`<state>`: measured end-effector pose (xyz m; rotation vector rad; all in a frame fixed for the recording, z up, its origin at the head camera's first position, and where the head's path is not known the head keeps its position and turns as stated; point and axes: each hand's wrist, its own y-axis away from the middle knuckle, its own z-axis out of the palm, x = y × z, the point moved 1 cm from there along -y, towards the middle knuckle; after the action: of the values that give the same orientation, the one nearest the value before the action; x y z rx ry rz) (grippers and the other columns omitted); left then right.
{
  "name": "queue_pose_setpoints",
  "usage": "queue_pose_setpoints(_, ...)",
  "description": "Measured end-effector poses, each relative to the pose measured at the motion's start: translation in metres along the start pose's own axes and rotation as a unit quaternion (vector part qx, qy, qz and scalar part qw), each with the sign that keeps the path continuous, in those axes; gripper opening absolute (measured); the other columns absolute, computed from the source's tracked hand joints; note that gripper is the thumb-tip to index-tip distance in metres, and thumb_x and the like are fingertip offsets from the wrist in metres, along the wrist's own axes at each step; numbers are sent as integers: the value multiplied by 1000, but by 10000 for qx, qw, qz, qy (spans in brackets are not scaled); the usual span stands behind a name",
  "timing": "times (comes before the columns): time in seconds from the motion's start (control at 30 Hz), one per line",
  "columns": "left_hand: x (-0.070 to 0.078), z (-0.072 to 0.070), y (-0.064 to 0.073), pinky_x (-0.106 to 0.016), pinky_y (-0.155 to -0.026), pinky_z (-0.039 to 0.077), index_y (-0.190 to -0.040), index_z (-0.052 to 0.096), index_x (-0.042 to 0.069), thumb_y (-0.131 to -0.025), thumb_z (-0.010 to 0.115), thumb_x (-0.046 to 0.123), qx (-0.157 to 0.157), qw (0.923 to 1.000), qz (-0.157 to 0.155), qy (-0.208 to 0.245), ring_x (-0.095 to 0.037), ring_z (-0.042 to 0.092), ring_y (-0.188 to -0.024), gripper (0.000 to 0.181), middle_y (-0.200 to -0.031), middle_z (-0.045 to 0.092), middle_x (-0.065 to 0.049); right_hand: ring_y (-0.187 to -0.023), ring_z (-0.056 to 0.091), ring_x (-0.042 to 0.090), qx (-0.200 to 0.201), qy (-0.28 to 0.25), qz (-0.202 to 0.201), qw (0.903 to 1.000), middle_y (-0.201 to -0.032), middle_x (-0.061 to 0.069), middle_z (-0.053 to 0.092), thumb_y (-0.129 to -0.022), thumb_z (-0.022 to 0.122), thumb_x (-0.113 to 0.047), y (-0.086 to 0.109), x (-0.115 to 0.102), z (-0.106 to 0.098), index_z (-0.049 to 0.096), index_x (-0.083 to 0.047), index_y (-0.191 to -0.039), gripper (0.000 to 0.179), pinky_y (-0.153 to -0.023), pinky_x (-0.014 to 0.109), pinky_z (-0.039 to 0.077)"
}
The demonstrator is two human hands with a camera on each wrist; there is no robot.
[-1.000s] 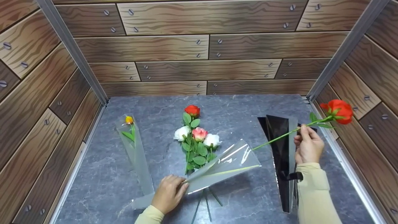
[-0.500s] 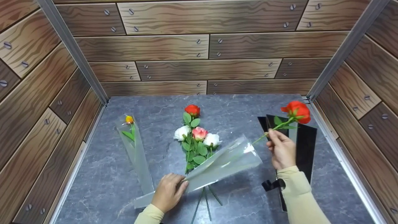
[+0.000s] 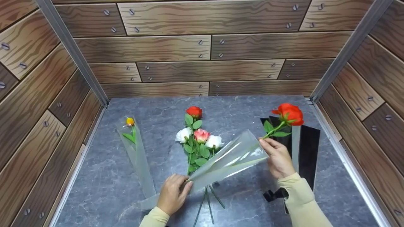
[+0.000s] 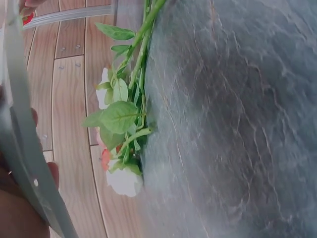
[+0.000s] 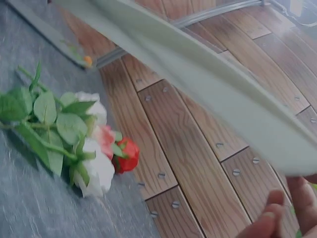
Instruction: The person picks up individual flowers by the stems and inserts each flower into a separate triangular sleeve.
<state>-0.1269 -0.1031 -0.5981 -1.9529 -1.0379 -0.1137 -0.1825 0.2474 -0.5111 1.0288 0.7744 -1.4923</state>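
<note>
A clear, frosted flower sleeve (image 3: 228, 162) slants up to the right over the table, its lower part gripped by my left hand (image 3: 173, 194). My right hand (image 3: 279, 157) pinches the green stem of a red rose (image 3: 288, 114) right at the sleeve's wide mouth. Most of that stem runs down inside the sleeve and shows faintly through it. The bloom and its leaves stay outside. Below the sleeve in the right wrist view lie a white rose (image 5: 94, 168), a pink rose (image 5: 103, 140) and another red rose (image 5: 128, 154).
On the left lies a sleeve (image 3: 139, 160) with a yellow-orange tulip (image 3: 130, 121) inside. Black wrapping sleeves (image 3: 309, 151) lie at the right, partly behind my right arm. Bare stems (image 3: 208, 205) of the loose roses reach toward the front. Wood-patterned walls (image 3: 202, 47) enclose the table.
My right hand has moved left toward the sleeve, sliding the red rose's stem deeper into it. My left hand keeps its hold on the sleeve, nearly unmoved.
</note>
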Motion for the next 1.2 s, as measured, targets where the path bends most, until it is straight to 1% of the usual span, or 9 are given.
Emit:
queue_pose_setpoints(0.1, 1, 1, -1, -31, -72, 46, -94, 69, 13, -85, 72, 17, 124, 9999, 74, 52, -10, 56, -77, 11, -84, 65, 7, -77, 61, 11, -304, 29, 356, 9989, -88, -1, 68, -91, 64, -3, 4, -4, 1, 71, -12, -80, 15, -63, 22, 49)
queue_pose_setpoints(0.17, 2, 1, -2, -31, -71, 45, -95, 69, 13, -85, 71, 17, 144, 9998, 104, 83, -9, 56, -76, 11, -83, 64, 7, -83, 60, 12, -509, 103, 444, 9977, -89, -1, 69, -91, 63, -2, 6, -8, 0, 72, -12, -81, 17, -75, 23, 45)
queue_pose_setpoints(0.37, 4, 0, -7, -28, -69, 44, -94, 69, 14, -84, 72, 18, 243, 9993, 242, 113, -7, 53, -75, 11, -82, 62, 9, -107, 57, 16, -1031, 505, 190, 9932, -101, -1, 70, -91, 60, 1, 9, -25, -4, 75, -14, -81, 23, -96, 33, 37)
queue_pose_setpoints(0.57, 8, 0, -9, -28, -70, 44, -94, 68, 14, -81, 75, 17, 309, 9987, 376, 167, -7, 53, -75, 15, -84, 63, 9, -108, 59, 15, -2113, 985, -35, 9724, -107, 2, 69, -92, 58, 3, 16, -41, -3, 73, -13, -95, 22, -95, 26, 40)
queue_pose_setpoints(0.73, 13, 3, -10, -26, -70, 45, -95, 67, 13, -81, 76, 17, 297, 9983, 388, 332, -7, 55, -77, 17, -86, 63, 8, -96, 61, 10, -2673, 1450, 252, 9523, -104, -2, 71, -94, 58, -4, 20, -48, 0, 71, -17, -107, 22, -83, 23, 45)
queue_pose_setpoints(0.87, 15, 4, -12, -25, -67, 47, -96, 64, 13, -82, 76, 24, -108, 9984, 105, 549, -7, 58, -76, 21, -86, 64, 6, -95, 62, 10, -2557, 1250, 395, 9578, -106, -3, 69, -94, 58, -3, 21, -51, 0, 70, -19, -112, 26, -84, 24, 48)
queue_pose_setpoints(1.0, 18, 4, -18, -22, -59, 48, -93, 56, 15, -81, 77, 32, -857, 9901, -324, 1064, -4, 57, -67, 29, -78, 63, 6, -98, 60, 9, -2456, 1145, 292, 9621, -106, -7, 67, -92, 60, -1, 21, -56, 0, 66, -22, -115, 32, -90, 23, 45)
queue_pose_setpoints(1.1, 22, 5, -24, -17, -53, 41, -87, 51, 17, -80, 78, 33, -1281, 9809, -499, 1378, -1, 51, -61, 32, -70, 59, 9, -101, 60, 9, -2800, 1391, 169, 9497, -106, -5, 68, -93, 58, -1, 21, -60, 1, 68, -14, -115, 27, -91, 23, 43)
queue_pose_setpoints(1.2, 25, 8, -31, -14, -50, 31, -83, 47, 17, -81, 77, 30, -1433, 9780, -422, 1457, 1, 40, -57, 33, -64, 45, 14, -104, 60, 13, -3246, 1678, 114, 9308, -109, 1, 69, -95, 56, -2, 21, -64, 3, 67, -1, -115, 23, -92, 24, 42)
